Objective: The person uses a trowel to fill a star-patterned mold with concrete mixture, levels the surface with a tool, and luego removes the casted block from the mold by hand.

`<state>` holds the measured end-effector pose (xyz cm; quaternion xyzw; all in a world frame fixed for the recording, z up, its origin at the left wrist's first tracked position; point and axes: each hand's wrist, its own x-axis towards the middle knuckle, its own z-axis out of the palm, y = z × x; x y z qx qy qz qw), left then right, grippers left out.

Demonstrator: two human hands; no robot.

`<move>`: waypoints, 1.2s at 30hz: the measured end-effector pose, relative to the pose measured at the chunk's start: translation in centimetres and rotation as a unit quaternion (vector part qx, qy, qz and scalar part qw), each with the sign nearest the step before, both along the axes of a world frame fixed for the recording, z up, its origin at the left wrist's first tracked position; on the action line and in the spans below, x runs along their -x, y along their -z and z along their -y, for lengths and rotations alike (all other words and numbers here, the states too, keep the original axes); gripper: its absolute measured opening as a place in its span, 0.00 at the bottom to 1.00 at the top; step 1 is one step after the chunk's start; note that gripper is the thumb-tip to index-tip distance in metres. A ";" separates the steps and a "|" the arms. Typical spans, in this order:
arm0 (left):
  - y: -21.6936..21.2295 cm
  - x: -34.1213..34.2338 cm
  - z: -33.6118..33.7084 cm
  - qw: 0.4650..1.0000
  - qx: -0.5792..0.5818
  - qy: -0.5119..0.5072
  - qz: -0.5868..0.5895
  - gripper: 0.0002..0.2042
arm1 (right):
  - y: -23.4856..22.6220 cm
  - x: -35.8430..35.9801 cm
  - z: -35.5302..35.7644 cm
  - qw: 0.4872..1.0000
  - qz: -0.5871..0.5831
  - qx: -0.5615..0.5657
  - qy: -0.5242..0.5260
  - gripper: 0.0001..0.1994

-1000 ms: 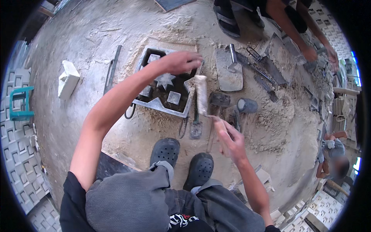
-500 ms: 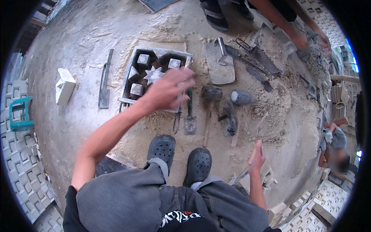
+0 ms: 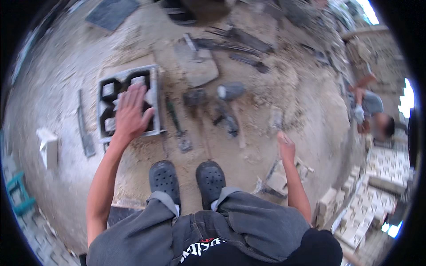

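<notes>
Under the spread, apparently empty left hand (image 3: 131, 116) lay the block mould (image 3: 155, 88), attended by it alone, the right hand (image 3: 287, 147) having carried its gripped trowel (image 3: 276, 119) aside.

dusty grey-tan floor (image 3: 57, 95) | left: teal stool (image 3: 23, 206) | right: pale patterned blocks (image 3: 390, 166), white glare (image 3: 406, 101)

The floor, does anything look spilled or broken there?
Loose, sandy stuff lies straight on the floor, right of the mallets, with no tub around it, so it looks spilled. The metal mould shows no clear breaks, though it's blurry.
</notes>
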<state>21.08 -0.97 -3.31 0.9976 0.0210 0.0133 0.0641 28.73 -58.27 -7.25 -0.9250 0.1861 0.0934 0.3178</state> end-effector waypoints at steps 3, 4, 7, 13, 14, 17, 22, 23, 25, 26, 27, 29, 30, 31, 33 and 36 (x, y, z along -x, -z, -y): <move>0.3 1.3 0.0 0.999 -0.021 -0.038 0.008 0.34 | -3.1 0.8 -0.6 0.999 -0.013 0.046 -0.025 0.22; 0.7 1.5 0.3 0.999 0.000 -0.038 0.020 0.34 | -3.2 1.2 0.4 0.997 -0.029 0.075 -0.020 0.22; 0.2 2.9 0.6 0.999 -0.016 -0.052 0.000 0.35 | -2.7 1.4 0.6 0.991 -0.079 0.111 -0.009 0.24; -0.4 8.4 -0.9 0.996 -0.047 -0.072 -0.037 0.37 | 0.6 -2.9 0.4 0.997 0.002 0.082 -0.005 0.25; -0.6 9.1 -1.1 0.996 -0.037 -0.065 -0.045 0.37 | 1.2 -4.9 0.8 0.999 -0.015 0.050 0.000 0.26; -0.1 11.1 -0.6 0.998 -0.046 -0.039 -0.032 0.38 | 3.3 -8.9 3.1 0.998 -0.018 0.050 0.026 0.26; -1.4 14.1 -1.1 0.976 -0.092 -0.163 -0.110 0.38 | 3.9 -7.8 2.9 0.996 0.075 0.054 -0.006 0.23; -1.6 15.0 -2.0 0.974 -0.080 -0.180 -0.113 0.38 | 3.4 -6.8 2.4 0.996 0.079 0.020 -0.026 0.22; -2.7 17.7 -4.2 0.963 -0.066 -0.231 -0.125 0.37 | 1.2 -4.5 -0.1 0.992 0.106 0.004 -0.067 0.20; -2.9 18.4 -5.2 0.967 -0.057 -0.227 -0.101 0.37 | -0.2 -3.8 -0.5 0.991 0.109 0.016 -0.080 0.20; -3.7 17.9 -5.4 0.966 -0.048 -0.229 -0.108 0.37 | -1.1 -3.3 -0.3 0.989 0.111 0.028 -0.094 0.21; -4.0 17.2 -6.6 0.972 -0.050 -0.222 -0.062 0.35 | -1.9 -2.9 -0.1 0.989 0.095 -0.018 -0.110 0.22; -3.5 17.5 -8.0 0.978 -0.048 -0.204 -0.017 0.33 | -2.4 -2.5 -1.2 0.987 0.084 -0.027 -0.132 0.23; -3.7 17.0 -8.5 0.972 -0.030 -0.231 -0.014 0.32 | -3.4 -2.4 -2.4 0.985 0.074 -0.032 -0.152 0.23; -2.9 15.0 -8.9 0.964 0.042 -0.262 0.010 0.31 | -4.6 -3.0 -3.8 0.975 0.093 -0.036 -0.198 0.23; -2.1 13.9 -10.8 0.953 0.115 -0.277 0.051 0.28 | -4.6 -4.0 -8.5 0.946 0.127 -0.099 -0.282 0.22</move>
